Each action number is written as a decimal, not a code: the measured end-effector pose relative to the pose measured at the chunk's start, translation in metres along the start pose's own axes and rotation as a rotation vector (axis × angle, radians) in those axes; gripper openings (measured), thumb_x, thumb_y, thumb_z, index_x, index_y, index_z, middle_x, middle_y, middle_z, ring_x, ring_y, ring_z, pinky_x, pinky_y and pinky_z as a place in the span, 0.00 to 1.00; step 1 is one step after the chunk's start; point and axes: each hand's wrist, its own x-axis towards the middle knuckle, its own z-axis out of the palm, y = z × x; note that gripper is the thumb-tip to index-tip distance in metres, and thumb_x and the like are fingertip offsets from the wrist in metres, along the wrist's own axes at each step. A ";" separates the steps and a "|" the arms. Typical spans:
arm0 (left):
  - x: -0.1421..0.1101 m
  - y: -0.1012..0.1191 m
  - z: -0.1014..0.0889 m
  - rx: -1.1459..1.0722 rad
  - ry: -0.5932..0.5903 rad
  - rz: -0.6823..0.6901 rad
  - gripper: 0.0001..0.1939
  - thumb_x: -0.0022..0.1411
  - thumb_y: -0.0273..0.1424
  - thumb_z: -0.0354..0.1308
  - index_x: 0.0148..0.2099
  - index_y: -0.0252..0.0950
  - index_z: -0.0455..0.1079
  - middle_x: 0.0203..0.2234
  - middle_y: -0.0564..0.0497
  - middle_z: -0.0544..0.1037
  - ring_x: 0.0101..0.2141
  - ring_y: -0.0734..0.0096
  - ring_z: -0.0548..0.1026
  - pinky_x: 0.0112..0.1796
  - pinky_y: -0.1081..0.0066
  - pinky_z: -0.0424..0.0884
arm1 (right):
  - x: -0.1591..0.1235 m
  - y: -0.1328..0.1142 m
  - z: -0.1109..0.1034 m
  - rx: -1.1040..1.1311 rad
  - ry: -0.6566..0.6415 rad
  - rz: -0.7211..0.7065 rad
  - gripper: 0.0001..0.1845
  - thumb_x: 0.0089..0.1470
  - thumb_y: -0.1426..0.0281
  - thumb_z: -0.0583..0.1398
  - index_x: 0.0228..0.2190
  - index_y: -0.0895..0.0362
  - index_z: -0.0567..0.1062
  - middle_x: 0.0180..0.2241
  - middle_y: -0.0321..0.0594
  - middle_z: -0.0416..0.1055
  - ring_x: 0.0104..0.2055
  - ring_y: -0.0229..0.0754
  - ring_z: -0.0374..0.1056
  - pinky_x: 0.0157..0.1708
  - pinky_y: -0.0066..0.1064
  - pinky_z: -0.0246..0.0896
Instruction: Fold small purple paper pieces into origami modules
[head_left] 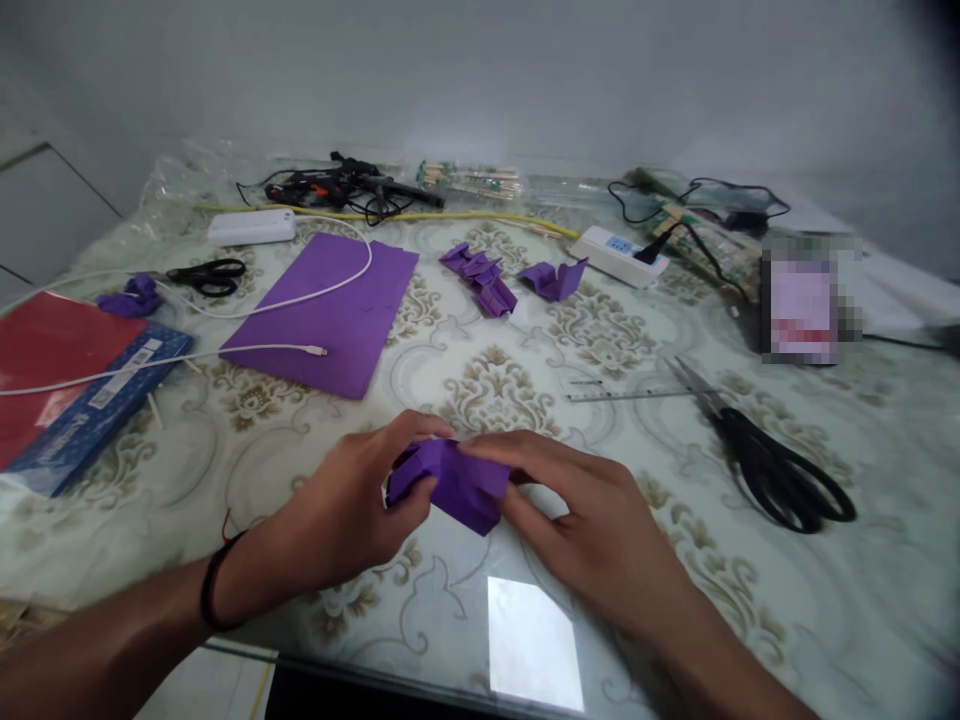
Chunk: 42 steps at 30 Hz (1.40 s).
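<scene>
A folded piece of purple paper (457,485) lies low over the patterned table (495,380), near its front edge. My left hand (352,510) pinches its left side with curled fingers. From the other side, my right hand (585,520) grips it, one finger stretched along the top fold. Further back lie a flat purple sheet (330,310) and two heaps of folded purple pieces (480,275) (553,279).
Big black scissors (780,470) and a clear ruler (622,392) lie to the right. Smaller scissors (206,275), a white cable (247,352), a red sheet (52,350) and a blue box (97,405) sit left. A glue gun (337,185), power strip (619,252) and cables crowd the back.
</scene>
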 end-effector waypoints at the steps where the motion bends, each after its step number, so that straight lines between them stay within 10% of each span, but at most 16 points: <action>1: 0.000 0.000 0.000 -0.001 -0.009 0.010 0.19 0.66 0.22 0.60 0.57 0.41 0.69 0.45 0.51 0.86 0.42 0.67 0.85 0.43 0.69 0.78 | -0.001 0.001 0.001 -0.020 0.011 -0.035 0.20 0.62 0.80 0.58 0.49 0.53 0.82 0.48 0.41 0.85 0.50 0.44 0.82 0.52 0.35 0.80; 17: 0.000 0.001 0.004 -0.034 -0.013 0.053 0.14 0.64 0.21 0.60 0.50 0.38 0.76 0.39 0.51 0.85 0.39 0.65 0.83 0.41 0.67 0.77 | -0.006 -0.012 0.025 0.032 0.256 -0.092 0.14 0.61 0.82 0.60 0.41 0.54 0.80 0.43 0.43 0.79 0.43 0.42 0.79 0.45 0.33 0.78; 25: -0.003 0.002 0.003 -0.044 0.178 0.101 0.14 0.65 0.19 0.61 0.49 0.40 0.75 0.38 0.54 0.87 0.36 0.70 0.85 0.40 0.73 0.79 | -0.012 -0.014 0.017 0.296 0.128 -0.053 0.15 0.68 0.69 0.59 0.54 0.51 0.75 0.48 0.44 0.73 0.49 0.46 0.73 0.48 0.38 0.74; 42: -0.009 0.006 0.001 0.054 0.257 0.204 0.16 0.64 0.22 0.64 0.50 0.42 0.68 0.37 0.56 0.85 0.33 0.72 0.85 0.36 0.75 0.79 | -0.009 -0.013 0.027 0.530 0.007 0.152 0.07 0.64 0.76 0.63 0.39 0.50 0.76 0.37 0.35 0.75 0.39 0.40 0.74 0.40 0.30 0.75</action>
